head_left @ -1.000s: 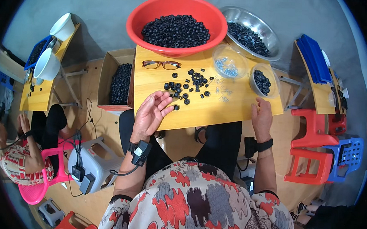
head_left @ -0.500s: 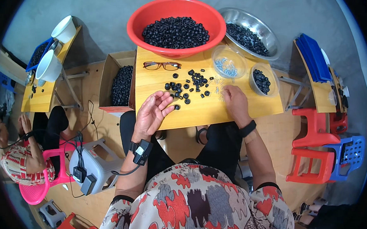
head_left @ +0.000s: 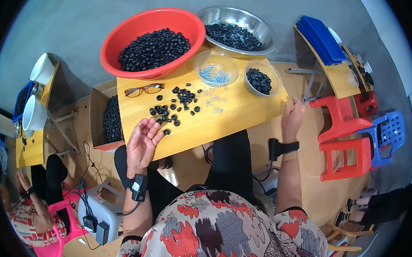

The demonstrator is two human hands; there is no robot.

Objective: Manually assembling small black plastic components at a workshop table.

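Note:
My left hand [head_left: 143, 141] is at the table's near left edge, palm turned up, fingers loosely bent and apart. Right by its fingertips are small black ring-shaped parts [head_left: 176, 122]; one more black part [head_left: 167, 132] lies beside its outer finger. I make out nothing gripped in it. Off the table's right edge is my right hand [head_left: 293, 115], raised with fingers apart and nothing visible in them. Between the hands, loose black parts [head_left: 185, 96] and small silvery pins [head_left: 214, 101] lie scattered on the yellow table [head_left: 205, 133].
A red basin [head_left: 109, 44] and a steel bowl [head_left: 262, 26] of black parts stand behind. Clear tubs hold pins [head_left: 213, 75] and black rings [head_left: 259, 81]. Glasses [head_left: 144, 90] lie at left, above a carton [head_left: 98, 102]. Red stools [head_left: 346, 159] stand right; another person [head_left: 33, 217] sits left.
The view has turned, so the table and bowls sit further left. My right hand has moved from the pins to beyond the table's right edge. My left hand stays by the black parts.

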